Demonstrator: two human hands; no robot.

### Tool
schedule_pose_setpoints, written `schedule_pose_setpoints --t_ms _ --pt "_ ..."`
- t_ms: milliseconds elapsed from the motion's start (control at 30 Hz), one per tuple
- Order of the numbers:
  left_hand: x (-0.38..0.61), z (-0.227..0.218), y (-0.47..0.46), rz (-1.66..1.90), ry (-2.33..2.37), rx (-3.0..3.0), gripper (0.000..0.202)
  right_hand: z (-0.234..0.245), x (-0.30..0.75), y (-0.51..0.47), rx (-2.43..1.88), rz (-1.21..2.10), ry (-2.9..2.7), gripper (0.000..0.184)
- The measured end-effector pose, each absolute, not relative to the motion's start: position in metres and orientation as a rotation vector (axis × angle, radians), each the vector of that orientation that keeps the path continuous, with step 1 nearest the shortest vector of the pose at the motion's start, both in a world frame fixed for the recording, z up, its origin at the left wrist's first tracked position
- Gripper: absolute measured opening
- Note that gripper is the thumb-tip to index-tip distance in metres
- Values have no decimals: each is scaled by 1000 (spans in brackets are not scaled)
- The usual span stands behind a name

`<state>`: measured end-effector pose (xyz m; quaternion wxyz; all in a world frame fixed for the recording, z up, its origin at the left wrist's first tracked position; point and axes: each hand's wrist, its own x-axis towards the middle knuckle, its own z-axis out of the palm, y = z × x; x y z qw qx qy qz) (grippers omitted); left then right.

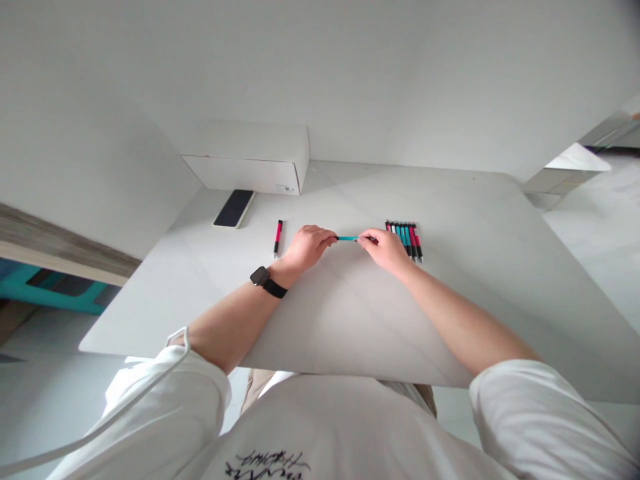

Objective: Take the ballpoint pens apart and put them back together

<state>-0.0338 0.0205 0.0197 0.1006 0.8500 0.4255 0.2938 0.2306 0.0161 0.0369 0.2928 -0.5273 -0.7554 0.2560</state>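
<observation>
Between my two hands a teal pen with dark ends lies level, a little above or on the table; I cannot tell which. My left hand pinches its left end. Fingers of my right hand are closed on the other end, which they partly hide. Left of my left hand a red and black pen lies alone on the table. Just beyond my right hand several pens, teal, red and white with black parts, lie side by side in a row, partly covered by that hand.
A white box stands at the back left of the white table, against the wall. In front of it lies a phone with a dark screen. A white cable runs along my left sleeve.
</observation>
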Motion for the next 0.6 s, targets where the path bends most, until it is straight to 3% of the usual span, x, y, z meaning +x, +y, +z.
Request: schedule_pose_setpoints --t_ms 233,367,600 --pt "-32 19 18 889 1303 2494 27 31 234 20 -1285 530 -2080 19" --pt "-29 21 16 924 1333 2512 25 30 233 17 -1230 471 -2124 30" --pt "-25 24 10 888 1288 2576 30 32 227 10 -1196 426 -2229 12"
